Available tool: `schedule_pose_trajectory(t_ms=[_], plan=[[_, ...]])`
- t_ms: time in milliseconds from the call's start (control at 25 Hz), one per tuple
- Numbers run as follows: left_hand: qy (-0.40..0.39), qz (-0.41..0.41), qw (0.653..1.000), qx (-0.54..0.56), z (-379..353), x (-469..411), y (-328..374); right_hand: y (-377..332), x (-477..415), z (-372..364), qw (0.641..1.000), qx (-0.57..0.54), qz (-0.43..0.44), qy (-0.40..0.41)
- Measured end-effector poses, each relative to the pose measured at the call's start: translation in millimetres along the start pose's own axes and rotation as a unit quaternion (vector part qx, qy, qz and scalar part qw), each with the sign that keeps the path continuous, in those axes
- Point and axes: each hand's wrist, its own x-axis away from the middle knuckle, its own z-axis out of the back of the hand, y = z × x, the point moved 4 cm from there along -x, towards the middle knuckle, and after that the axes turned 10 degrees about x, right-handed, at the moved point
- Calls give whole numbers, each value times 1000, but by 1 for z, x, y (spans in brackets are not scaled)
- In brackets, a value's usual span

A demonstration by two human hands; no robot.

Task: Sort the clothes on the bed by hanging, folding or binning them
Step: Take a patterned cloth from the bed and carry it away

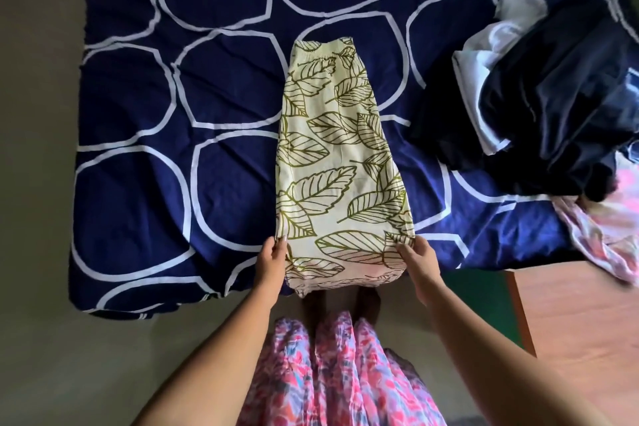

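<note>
A cream leaf-print garment [337, 162] lies flat and lengthwise in the middle of the bed [138, 183]. Its gathered elastic waistband is at the far end, and its near hem hangs just over the bed's near edge. The left hand [273, 256] pinches the garment's near left edge, with the fingertips curled onto the cloth. The right hand [416, 256] grips the near right corner, where the fabric bunches under the fingers.

The bed is covered by a navy sheet printed with white rings. To the right of the leaf-print garment, and apart from it, is a heap of dark navy clothes [553, 107] with white cloth [484, 55] mixed in on its near-garment side. A pink patterned garment [605, 235] spills over the bed's edge on the nearer side of that heap. Directly below the leaf-print garment's hem is the person's own pink floral skirt [339, 373].
</note>
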Motion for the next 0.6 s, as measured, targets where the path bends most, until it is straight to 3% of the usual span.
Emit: schedule_pose_trajectory(t_ms=[80,200,280,400,480,600], plan=[[-33,24,999,-28,0,-7,-7,5,0,-2,998,51,26,-34],[-70,7,978,-196,3,-9,-27,27,1,-6,986,131,-23,-98],[-37,-16,988,-149,11,-1,-35,32,9,-6,988,100,-34,-112],[-50,43,995,-70,17,8,-50,35,21,-4,988,-30,-50,-146],[-91,97,986,-103,17,4,-70,43,23,-6,981,6,-64,-185],[-80,95,986,-116,16,2,-82,47,30,-11,968,83,-60,-230]])
